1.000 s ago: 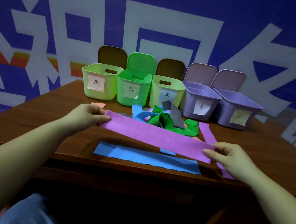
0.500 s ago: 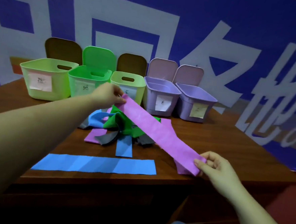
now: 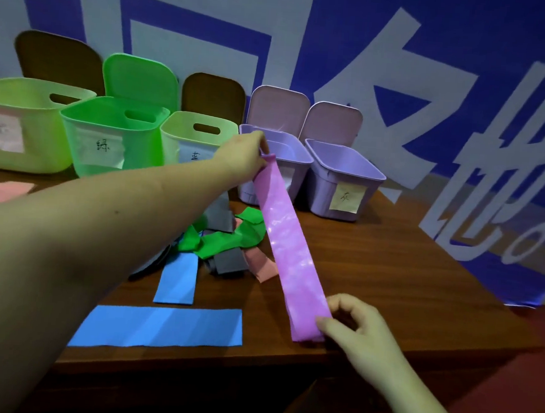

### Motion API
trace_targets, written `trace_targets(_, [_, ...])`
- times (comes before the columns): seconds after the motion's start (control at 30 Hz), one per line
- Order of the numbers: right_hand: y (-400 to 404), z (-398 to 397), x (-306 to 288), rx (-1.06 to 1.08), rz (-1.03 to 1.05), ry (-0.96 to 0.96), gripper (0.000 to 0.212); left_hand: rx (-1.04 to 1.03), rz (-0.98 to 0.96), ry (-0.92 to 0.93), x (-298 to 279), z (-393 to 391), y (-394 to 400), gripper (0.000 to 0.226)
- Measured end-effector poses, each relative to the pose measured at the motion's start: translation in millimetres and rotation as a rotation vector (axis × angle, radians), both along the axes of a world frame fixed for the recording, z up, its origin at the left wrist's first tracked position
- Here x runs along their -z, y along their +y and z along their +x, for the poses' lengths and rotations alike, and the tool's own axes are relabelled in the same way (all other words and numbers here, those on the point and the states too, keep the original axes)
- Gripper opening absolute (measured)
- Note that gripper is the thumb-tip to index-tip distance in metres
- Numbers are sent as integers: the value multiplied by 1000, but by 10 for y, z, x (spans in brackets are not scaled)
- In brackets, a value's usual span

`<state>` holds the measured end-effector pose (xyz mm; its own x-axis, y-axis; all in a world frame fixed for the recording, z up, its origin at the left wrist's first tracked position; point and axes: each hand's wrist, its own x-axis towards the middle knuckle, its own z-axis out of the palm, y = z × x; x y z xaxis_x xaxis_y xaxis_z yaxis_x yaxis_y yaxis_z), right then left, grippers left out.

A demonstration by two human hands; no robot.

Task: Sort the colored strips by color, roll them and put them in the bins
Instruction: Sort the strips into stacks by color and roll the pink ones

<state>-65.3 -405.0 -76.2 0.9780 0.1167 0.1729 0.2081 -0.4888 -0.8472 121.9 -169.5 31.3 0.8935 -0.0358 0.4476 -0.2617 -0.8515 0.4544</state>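
- Since the earlier frame the left hand [image 3: 244, 157] has carried its end of the purple strip [image 3: 289, 244] farther right, from in front of the pale green bins to the near rim of the left lilac bin [image 3: 295, 158].
- The strip, which slanted across the scrap pile half a second ago, now runs closer to straight near-to-far, right of the pile.
- The right hand [image 3: 351, 326] has stayed near the table's near right edge, keeping its hold on the strip's near end.
- The left hand pinches the far end between thumb and curled fingers, a small tab of purple sticking out past the fingertips.
- The right hand pinches the near end, thumb on the strip's edge and fingers curled behind it.
- The strip hangs taut between the two hands, raised at the far end and low to the table [image 3: 404, 280] at the near end.
- Its long axis runs from far left to near right, with the broad face turned up.
- A blue strip [image 3: 159, 327] lies flat along the near edge, left of the right hand, its long axis left to right.
- A shorter blue piece [image 3: 177, 280] lies just beyond it, pointing toward the pile.
- The pile [image 3: 226, 242] of green, grey and pink strips sits between the left forearm and the purple strip.
- Five open bins stand in a row at the far side: three green to the left, two lilac to the right.
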Motion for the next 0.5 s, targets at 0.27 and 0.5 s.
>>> trace_targets(0.27, [-173,193,276,108,-361,-35,20,49,94,36,406,381,-331,19])
trace_targets(0.5, [-171,180,266,24,-488,1,57,71,180,-32,745,574,-631,21])
